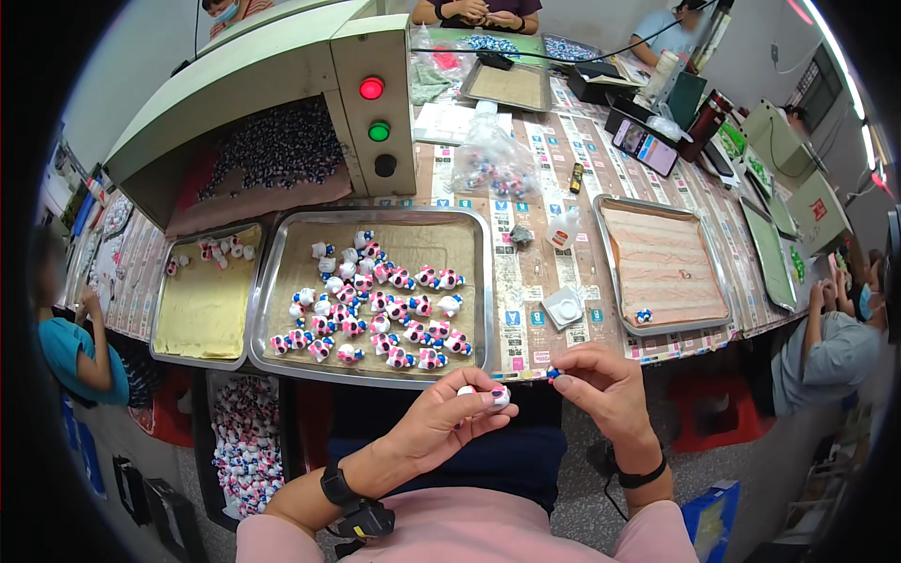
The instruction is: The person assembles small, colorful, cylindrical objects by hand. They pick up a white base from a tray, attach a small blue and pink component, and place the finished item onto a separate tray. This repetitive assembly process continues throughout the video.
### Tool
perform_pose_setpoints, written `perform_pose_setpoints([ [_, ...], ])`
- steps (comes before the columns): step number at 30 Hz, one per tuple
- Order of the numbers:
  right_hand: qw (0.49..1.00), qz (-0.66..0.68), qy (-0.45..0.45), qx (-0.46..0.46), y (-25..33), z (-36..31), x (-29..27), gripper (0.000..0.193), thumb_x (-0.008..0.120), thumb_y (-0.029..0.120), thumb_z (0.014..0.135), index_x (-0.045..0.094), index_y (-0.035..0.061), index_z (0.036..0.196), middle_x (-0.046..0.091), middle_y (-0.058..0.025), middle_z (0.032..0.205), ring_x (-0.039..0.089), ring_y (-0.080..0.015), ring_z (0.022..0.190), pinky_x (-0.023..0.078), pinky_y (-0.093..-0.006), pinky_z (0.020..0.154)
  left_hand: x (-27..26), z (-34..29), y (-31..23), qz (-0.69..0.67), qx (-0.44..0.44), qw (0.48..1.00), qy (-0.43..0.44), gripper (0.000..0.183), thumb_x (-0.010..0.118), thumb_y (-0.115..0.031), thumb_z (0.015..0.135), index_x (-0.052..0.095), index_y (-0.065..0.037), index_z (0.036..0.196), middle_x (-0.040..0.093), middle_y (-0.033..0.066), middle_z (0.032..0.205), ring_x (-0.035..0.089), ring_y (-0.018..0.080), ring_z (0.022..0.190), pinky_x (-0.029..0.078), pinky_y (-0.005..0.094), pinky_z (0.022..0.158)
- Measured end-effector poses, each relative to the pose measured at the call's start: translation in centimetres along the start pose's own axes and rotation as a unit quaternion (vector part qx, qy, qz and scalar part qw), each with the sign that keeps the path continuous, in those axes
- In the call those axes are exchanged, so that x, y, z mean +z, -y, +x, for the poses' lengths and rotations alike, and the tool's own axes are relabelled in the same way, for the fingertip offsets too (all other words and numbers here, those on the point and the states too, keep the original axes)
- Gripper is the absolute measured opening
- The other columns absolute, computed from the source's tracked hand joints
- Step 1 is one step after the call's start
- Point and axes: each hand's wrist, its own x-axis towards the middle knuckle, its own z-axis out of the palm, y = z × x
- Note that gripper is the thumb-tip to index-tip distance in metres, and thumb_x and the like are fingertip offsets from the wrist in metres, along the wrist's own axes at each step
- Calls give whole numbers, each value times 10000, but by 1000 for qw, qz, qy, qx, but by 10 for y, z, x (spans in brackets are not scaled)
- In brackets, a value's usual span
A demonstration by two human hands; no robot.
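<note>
My left hand (436,420) is closed around a small white figurine (500,398) with dark and pink marks, held just off the table's near edge. To its right, my right hand (608,392) pinches a tiny blue piece (553,373) between thumb and fingertips, apart from the figurine. Beyond my left hand lies a metal tray (484,281) with many white, pink and blue figurines (380,305) on its lining. Past my right hand, another tray (662,258) with a pale pink lining carries a small blue-and-pink figure (643,316) in its near left corner.
A yellow-lined tray (197,314) with several figurines sits at left, below a large machine (374,178) with button lights. Under the table is a black crate (221,488) of figurines. A small bottle (563,228), plastic bag (493,164) and phone (646,147) lie farther back. Several people work around.
</note>
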Motion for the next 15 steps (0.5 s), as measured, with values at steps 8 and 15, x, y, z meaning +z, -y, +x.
perform_pose_setpoints([
  [8,998,60,1,30,-9,-14,16,197,681,-24,850,662,-57,1043,622,-100,1067,637,-151,950,531,-261,819,12,1,3,-44,-17,999,23,204,592,-18,920,534,-13,1116,592,105,1137,608,215,1114,545,297,949],
  [15,1000,-12,-12,-25,-12,-18,29,205,709,-22,818,686,-31,1021,644,-99,991,633,-125,854,517,-228,739,2,1,10,-7,0,1000,23,262,621,-10,903,541,-28,1152,592,71,1139,611,152,1066,539,268,935],
])
